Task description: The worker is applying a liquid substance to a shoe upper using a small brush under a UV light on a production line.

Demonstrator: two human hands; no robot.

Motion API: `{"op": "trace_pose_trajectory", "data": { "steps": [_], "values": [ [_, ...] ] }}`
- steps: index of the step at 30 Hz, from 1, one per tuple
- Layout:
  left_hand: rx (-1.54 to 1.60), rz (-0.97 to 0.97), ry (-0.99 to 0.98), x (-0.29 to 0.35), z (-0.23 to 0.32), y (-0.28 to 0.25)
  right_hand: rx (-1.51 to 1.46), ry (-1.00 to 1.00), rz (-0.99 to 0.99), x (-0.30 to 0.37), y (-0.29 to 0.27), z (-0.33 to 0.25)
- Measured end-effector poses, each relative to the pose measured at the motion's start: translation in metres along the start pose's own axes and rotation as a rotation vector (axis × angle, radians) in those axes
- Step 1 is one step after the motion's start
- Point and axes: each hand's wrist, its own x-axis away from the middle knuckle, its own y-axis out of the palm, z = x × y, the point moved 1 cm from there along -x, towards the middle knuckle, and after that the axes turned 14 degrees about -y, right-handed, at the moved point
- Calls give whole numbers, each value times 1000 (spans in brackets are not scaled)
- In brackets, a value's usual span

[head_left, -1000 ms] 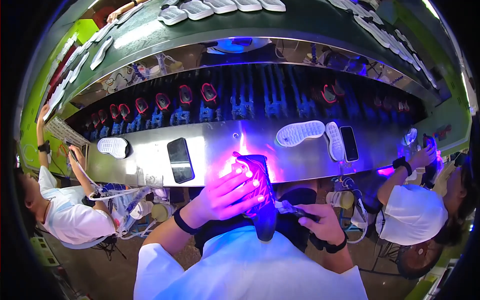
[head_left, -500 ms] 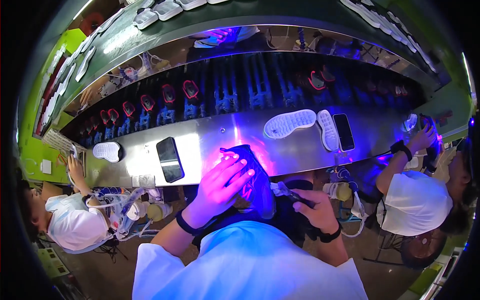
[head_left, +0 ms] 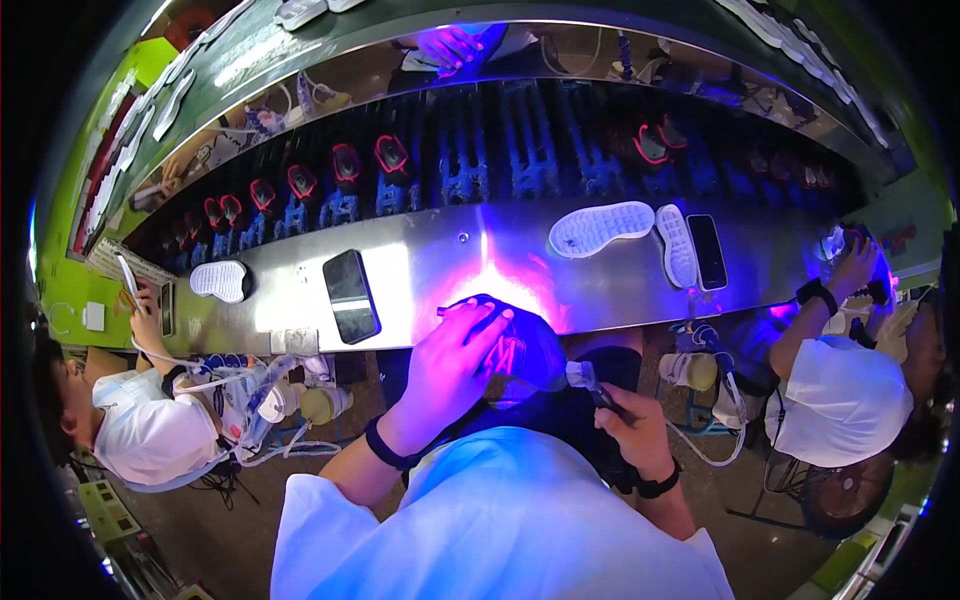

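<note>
Under bluish-purple light at the bench's near edge, a dark shoe upper (head_left: 538,352) with a pink-lit mark on its side is tilted over my lap. My left hand (head_left: 448,362) grips it from the left, fingers spread across its top and thumb side hidden. In my right hand (head_left: 640,430) is a brush (head_left: 583,377) with a dark handle and pale bristles. Its bristle end sits close by the right side of the upper; whether they touch, I cannot tell.
On the metal bench (head_left: 420,240) lie white shoe soles (head_left: 602,230) and a phone (head_left: 350,297). Beyond runs a dark rack (head_left: 460,150) carrying several red-edged shoes (head_left: 391,153). Co-workers sit at left (head_left: 155,435) and right (head_left: 840,405). Beside my right arm stands a pale container (head_left: 688,370).
The upper has turned and tilted, now showing its rounded side and mark. My left hand has turned with it. The brush has moved slightly right and down in the view, which has itself shifted.
</note>
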Motion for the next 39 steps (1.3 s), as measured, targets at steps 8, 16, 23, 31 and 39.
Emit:
{"op": "trace_pose_trajectory", "data": {
  "steps": [8,16,23,31,39],
  "values": [
    [31,-25,-161,8,-6,-15,424,-249,-24,-26,8,-28],
    [266,-177,-192,6,-23,-22,577,-295,-229,-53,-1,-64],
    [354,-488,-284,-9,-21,-24,508,-363,-100,-61,-1,-39],
    [899,-851,-691,-13,-1,10,93,-104,-24,-71,-16,-1],
    [956,-865,-612,-10,4,10,266,-276,-89,-91,-30,-21]
  ]
}}
